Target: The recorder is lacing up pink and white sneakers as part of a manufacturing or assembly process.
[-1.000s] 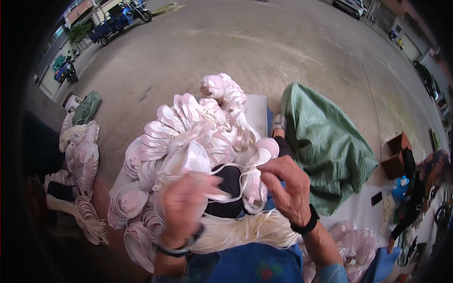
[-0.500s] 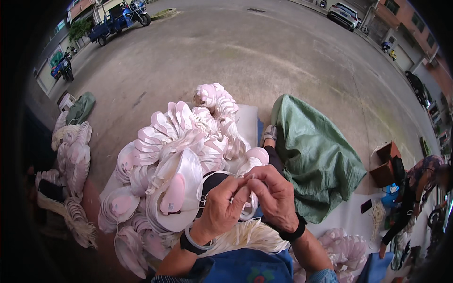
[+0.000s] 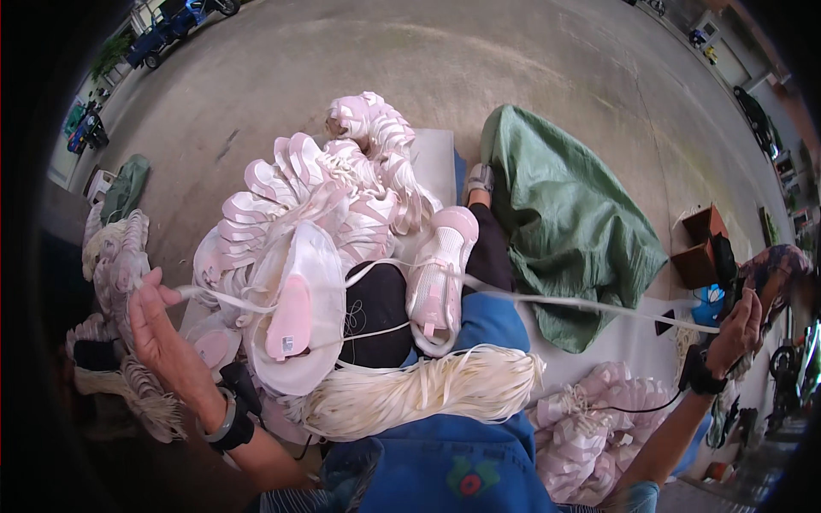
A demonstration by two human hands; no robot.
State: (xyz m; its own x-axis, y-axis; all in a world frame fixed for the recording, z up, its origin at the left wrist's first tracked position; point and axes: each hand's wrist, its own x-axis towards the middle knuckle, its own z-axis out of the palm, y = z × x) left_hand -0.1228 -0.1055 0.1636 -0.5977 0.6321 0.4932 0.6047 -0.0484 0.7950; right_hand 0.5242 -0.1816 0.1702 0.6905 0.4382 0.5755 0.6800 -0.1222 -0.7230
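My two hands are spread wide apart, each pinching part of a long white shoelace point(image 3: 590, 301). At the far left, my left hand point(image 3: 167, 329) has one end between thumb and fingers. Out to the right, my right hand point(image 3: 735, 332) grips the other stretch, pulled nearly straight. Between them the lace runs by the top of a pink and white shoe upper point(image 3: 440, 274) on my lap; how it threads there is too small to tell. A large bundle of cream laces point(image 3: 428, 385) lies across my lap, on a blue apron point(image 3: 462, 462).
Stacks of pink and white uppers point(image 3: 299, 188) are heaped left of centre, with more uppers point(image 3: 590, 427) at lower right. A green sack point(image 3: 564, 231) lies to the right. Brown boxes point(image 3: 705, 244) and another person point(image 3: 774, 274) are at the far right. A blue three-wheeler point(image 3: 167, 34) stands far off.
My hands were together above the upper, fingers meeting; now they have parted widely left and right, drawing the lace out between them. The upper and lace bundle show fully. The view has tilted down.
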